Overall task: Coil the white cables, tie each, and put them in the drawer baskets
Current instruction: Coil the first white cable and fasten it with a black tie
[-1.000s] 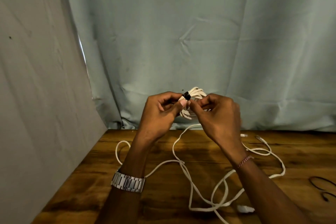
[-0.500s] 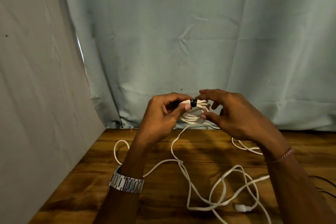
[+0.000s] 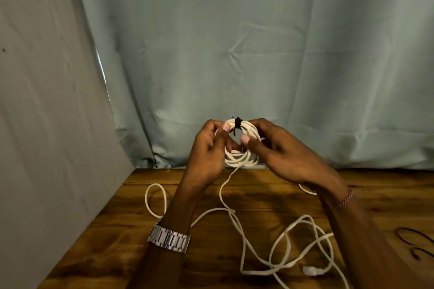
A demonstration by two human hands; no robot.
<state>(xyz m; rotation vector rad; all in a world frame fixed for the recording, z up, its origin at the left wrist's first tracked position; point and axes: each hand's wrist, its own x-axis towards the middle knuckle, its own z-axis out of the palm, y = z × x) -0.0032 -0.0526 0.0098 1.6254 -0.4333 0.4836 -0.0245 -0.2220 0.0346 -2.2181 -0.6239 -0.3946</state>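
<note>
A coiled white cable (image 3: pixel 239 159) hangs in the air above the far edge of the wooden table (image 3: pixel 122 230). A black tie (image 3: pixel 237 124) wraps its top. My left hand (image 3: pixel 209 148) pinches the coil just left of the tie. My right hand (image 3: pixel 279 150) grips the coil's right side, thumb inside the loop. A loose tail runs from the coil down to a tangle of white cable (image 3: pixel 288 248) on the table, with a white connector (image 3: pixel 310 271) at the front.
A grey-blue cloth backdrop (image 3: pixel 258 54) hangs behind the table and a grey panel (image 3: pixel 47 124) closes the left side. Black ties (image 3: pixel 415 241) lie at the right edge of the table. No drawer or basket is in view.
The coil has turned from edge-on to face me as an open ring. My right hand moved from hovering beside it to gripping its right side. The loose cable on the table shifted slightly.
</note>
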